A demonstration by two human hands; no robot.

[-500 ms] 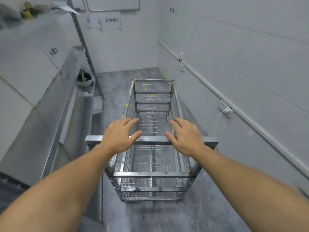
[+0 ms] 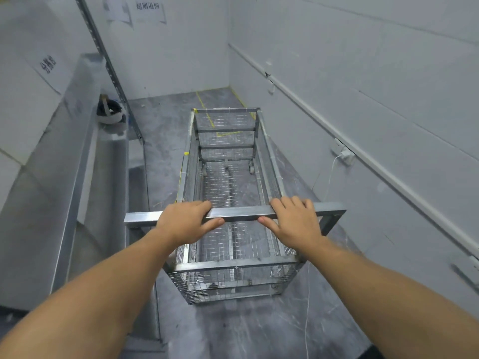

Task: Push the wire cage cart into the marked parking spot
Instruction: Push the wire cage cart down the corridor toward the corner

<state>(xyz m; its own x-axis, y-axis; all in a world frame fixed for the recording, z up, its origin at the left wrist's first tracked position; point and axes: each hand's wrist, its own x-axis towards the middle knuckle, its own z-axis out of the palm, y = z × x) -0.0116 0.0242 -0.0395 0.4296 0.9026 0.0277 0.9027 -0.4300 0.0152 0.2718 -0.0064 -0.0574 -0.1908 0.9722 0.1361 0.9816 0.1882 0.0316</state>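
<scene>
Both hands, left (image 2: 186, 221) and right (image 2: 294, 221), are gripping the handle bar (image 2: 239, 213), fingers over, thumbs under. The wire cage cart (image 2: 228, 193) is heading toward the yellow floor tape (image 2: 207, 117) near the corner. Risk: cart is drifting into the right wall (image 2: 363, 112) or snagging the white cable (image 2: 308, 294). Scuffed grey concrete floor (image 2: 233, 330), narrow room

White panel walls (image 2: 363, 60) meet in a corner – paper signs (image 2: 150, 10) hang there. Grey scuffed floor (image 2: 233, 332). A steel bench (image 2: 64, 177) stands left.
</scene>
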